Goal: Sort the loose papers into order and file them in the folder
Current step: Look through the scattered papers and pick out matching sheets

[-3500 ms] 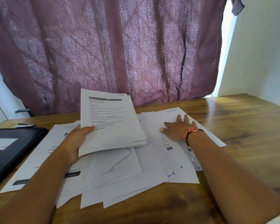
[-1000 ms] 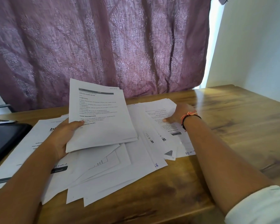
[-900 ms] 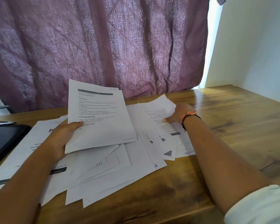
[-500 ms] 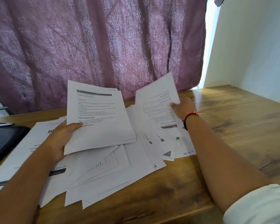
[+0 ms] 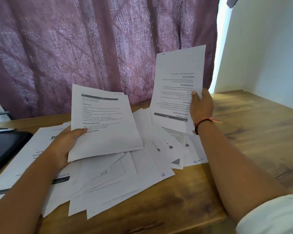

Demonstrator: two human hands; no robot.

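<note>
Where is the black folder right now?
Head view: the black folder lies at the far left of the table, cut off by the frame edge, beside the spread loose papers.

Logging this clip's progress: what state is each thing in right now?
Left hand: grips the stack.
Stack: held tilted over the papers, print upright.
Right hand: pinches one sheet.
Sheet: raised off the table, print upside down.
Papers: spread overlapping on the table.
Folder: flat at left, apparently closed.
Curtain: drawn.
</note>
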